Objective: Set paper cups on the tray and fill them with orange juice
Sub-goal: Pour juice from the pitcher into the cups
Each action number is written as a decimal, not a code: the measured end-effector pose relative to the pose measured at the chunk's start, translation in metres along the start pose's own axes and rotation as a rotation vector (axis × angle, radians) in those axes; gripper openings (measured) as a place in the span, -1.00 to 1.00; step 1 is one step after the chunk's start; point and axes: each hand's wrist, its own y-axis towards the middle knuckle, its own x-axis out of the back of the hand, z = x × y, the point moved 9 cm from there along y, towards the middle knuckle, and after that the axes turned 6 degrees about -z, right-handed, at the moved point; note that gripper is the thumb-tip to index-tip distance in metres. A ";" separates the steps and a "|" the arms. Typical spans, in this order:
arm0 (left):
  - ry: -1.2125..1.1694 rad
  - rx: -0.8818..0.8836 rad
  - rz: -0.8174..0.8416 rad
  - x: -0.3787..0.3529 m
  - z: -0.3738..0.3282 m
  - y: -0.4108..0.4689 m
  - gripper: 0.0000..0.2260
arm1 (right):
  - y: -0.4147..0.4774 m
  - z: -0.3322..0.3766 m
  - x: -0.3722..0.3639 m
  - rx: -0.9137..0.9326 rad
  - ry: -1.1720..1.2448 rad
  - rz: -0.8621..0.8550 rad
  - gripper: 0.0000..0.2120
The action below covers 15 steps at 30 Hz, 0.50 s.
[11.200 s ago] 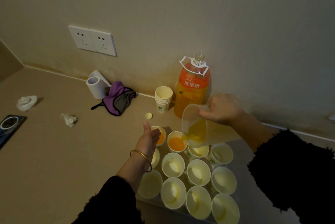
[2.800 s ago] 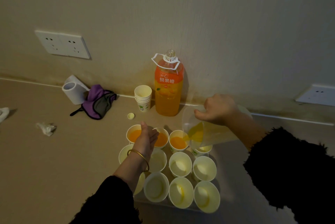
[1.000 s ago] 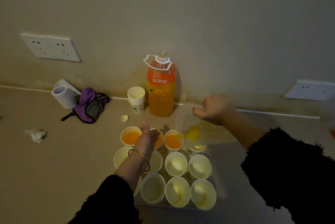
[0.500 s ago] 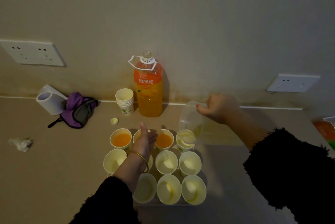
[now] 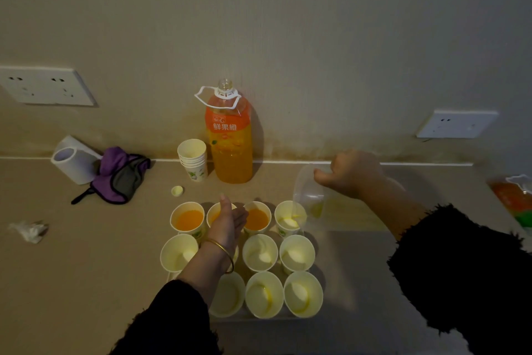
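1. I am gripping the clear pitcher in my right hand, fingers curled round its far side and my thumb hooked over the rim.
2. I am holding it tipped on its side, mouth over the back-right cup. Only a little orange juice is pooling in its low wall.
3. My left hand is hovering released, fingers straight and thumb up, edge-on above the second back-row cup. I cannot tell whether it is touching.
4. The paper cups are standing in three rows on the clear tray on the desk, with my left arm covering some. Three back-row cups are holding juice.
5. The uncapped orange juice bottle is standing behind the tray against the wall, with a stack of spare cups just beside it and the bottle cap lying near.
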 end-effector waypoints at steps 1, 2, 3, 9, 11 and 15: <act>-0.001 0.001 -0.002 0.000 0.000 0.000 -0.31 | 0.000 0.000 0.000 -0.002 -0.005 -0.001 -0.46; -0.001 0.002 -0.002 0.000 0.001 0.000 -0.31 | 0.000 0.000 0.000 -0.003 -0.010 -0.003 -0.46; 0.000 0.002 -0.001 0.000 0.001 -0.001 -0.31 | 0.000 0.000 -0.001 -0.005 -0.016 -0.004 -0.46; 0.004 0.003 0.001 0.002 0.002 0.000 -0.31 | -0.001 0.006 -0.001 0.011 -0.061 -0.011 -0.46; -0.001 0.003 -0.003 0.003 0.002 0.000 -0.32 | -0.001 0.007 -0.001 0.015 -0.064 -0.011 -0.46; 0.009 0.008 0.000 0.004 0.002 0.002 -0.31 | -0.001 0.009 -0.001 0.024 -0.070 -0.008 -0.46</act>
